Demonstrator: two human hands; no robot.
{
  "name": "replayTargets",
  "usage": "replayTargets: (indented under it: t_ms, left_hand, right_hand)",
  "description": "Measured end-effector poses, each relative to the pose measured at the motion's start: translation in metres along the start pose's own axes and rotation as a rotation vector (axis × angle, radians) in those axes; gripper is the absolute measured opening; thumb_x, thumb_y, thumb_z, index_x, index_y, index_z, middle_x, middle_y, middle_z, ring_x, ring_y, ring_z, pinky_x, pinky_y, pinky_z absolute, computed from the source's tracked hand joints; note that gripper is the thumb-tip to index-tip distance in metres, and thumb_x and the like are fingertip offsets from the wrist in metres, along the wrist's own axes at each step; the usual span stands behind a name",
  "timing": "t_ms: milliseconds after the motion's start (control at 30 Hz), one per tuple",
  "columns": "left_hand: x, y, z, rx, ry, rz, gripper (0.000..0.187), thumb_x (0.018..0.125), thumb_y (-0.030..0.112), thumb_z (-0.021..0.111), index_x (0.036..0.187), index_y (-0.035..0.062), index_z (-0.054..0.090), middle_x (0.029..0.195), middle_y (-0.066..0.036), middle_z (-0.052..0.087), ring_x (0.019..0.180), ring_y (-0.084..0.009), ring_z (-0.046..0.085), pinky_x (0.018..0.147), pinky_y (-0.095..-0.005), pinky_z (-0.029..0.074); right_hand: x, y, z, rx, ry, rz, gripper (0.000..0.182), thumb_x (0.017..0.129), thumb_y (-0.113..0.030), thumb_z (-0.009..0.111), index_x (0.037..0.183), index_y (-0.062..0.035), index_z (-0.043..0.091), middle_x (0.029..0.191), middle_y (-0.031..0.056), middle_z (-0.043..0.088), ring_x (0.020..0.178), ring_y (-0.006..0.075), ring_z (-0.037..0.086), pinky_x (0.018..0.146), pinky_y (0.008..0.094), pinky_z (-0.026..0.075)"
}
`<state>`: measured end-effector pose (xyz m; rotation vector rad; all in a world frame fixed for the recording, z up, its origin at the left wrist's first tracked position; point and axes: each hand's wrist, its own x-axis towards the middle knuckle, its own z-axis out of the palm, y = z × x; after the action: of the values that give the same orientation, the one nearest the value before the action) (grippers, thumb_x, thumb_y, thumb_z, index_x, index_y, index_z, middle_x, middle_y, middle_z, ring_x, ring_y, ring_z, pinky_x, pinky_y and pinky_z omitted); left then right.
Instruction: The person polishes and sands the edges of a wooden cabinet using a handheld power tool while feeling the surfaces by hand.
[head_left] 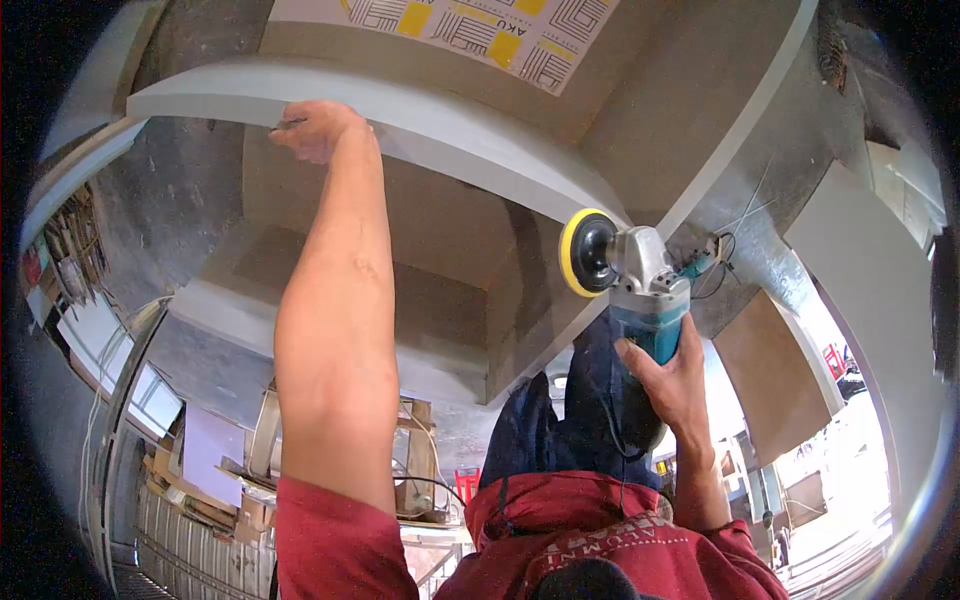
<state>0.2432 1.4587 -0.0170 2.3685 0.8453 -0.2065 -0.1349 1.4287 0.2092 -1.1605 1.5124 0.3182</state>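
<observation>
My right hand (672, 375) is wrapped round the teal body of an angle grinder (650, 300), held upright near my lap. Its round black backing pad with a yellow rim (572, 252) faces left, close to the frame of a large grey cabinet (440, 130). My left arm is stretched far forward, and my left hand (325, 130) is at the cabinet's pale front edge. The fingers of that hand are bent together, with a small dark thing showing between them that is too small to name.
A printed sheet with yellow blocks (450, 30) lies inside the cabinet's upper compartment. To the right lean a brown board (770, 380) and a large grey panel (870, 260). Wood pieces and boxes (250, 515) stand at the lower left. A dark cord hangs below the grinder.
</observation>
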Motion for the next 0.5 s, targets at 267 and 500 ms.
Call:
replayTargets:
  t_ms: [267, 500]
  left_hand:
    - [0.010, -0.003, 0.004, 0.095, 0.069, 0.066, 0.046, 0.110, 0.029, 0.025, 0.137, 0.0001, 0.048, 0.126, -0.033, 0.064, 0.111, -0.0467, 0.068, 0.097, -0.0568, 0.063]
    - [0.032, -0.023, 0.014, 0.136, 0.129, 0.067, 0.049, 0.110, 0.035, 0.029, 0.140, 0.0027, 0.049, 0.126, -0.028, 0.067, 0.114, -0.0469, 0.067, 0.098, -0.0585, 0.059]
  right_hand:
    - [0.032, -0.032, 0.027, -0.117, -0.014, -0.105, 0.067, 0.082, -0.020, 0.083, 0.138, -0.0006, 0.053, 0.118, 0.0221, 0.072, 0.112, 0.0314, 0.071, 0.098, 0.0399, 0.052]
    - [0.022, -0.027, 0.030, -0.185, -0.030, -0.117, 0.069, 0.080, -0.029, 0.086, 0.129, 0.0016, 0.048, 0.099, 0.0282, 0.072, 0.095, 0.0449, 0.073, 0.082, 0.0477, 0.057]
